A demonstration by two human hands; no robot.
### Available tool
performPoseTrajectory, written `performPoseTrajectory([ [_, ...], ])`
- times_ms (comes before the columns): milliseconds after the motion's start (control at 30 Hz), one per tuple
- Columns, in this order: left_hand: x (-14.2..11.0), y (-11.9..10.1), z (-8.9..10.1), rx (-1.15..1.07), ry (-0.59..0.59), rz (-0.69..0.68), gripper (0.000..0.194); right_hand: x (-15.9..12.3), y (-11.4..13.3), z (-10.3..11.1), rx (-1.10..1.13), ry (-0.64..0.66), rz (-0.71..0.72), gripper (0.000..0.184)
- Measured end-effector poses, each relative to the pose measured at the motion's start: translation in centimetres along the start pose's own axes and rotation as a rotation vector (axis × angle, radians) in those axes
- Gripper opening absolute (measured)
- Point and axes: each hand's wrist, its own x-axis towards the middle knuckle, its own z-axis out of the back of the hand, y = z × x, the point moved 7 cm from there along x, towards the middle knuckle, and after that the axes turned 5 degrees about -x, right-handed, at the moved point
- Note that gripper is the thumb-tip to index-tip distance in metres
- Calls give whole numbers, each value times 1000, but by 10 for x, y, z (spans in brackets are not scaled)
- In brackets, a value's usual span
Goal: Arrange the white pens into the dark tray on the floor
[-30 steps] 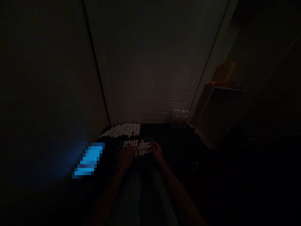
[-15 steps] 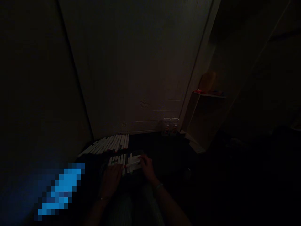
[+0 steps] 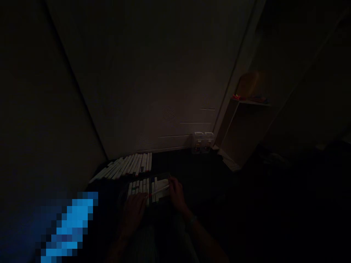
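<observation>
With our right hand (image 3: 177,194) we pinch a pen (image 3: 161,190) aslant over the near row (image 3: 140,186), perhaps to steady it; our left hand (image 3: 135,210), by its red end, has an unclear grip.

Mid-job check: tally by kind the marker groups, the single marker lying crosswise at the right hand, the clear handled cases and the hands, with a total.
Marker groups: 2 (back fan, front group)
Crosswise marker: 1
Clear handled cases: 2
Hands: 2 (left hand, right hand)
Total: 7
Markers within the groups are too dim to count surely.
</observation>
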Motion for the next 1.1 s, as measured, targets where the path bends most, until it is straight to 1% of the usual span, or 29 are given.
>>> performPoseTrajectory([
  [133, 1, -5, 6, -41, -11, 35, 27, -2, 2, 1, -22, 13, -7, 29],
  [267, -2, -2, 2, -47, 24, 66, 27, -3, -2, 0, -3, 24, -15, 29],
  [500, -10, 4, -4, -75, 45, 112, 30, -4, -8, -1, 86, 39, -82, 29],
  [633, -8, 3, 1, -91, 39, 165, 29, -4, -10, -2, 137, 46, -119, 29],
  [767, -6, 1, 3, -69, 55, 188, 29, -4, -11, -3, 205, 72, -149, 29],
  [867, -5, 1, 6, -66, 45, 203, 31, -3, -12, -3, 223, 90, -147, 30],
  [967, -4, 1, 9, -81, 35, 217, 31, -3, -13, -1, 192, 75, -131, 29],
  [1100, -3, 0, 11, -84, 37, 224, 28, -1, -14, -3, 169, 87, -112, 28],
])
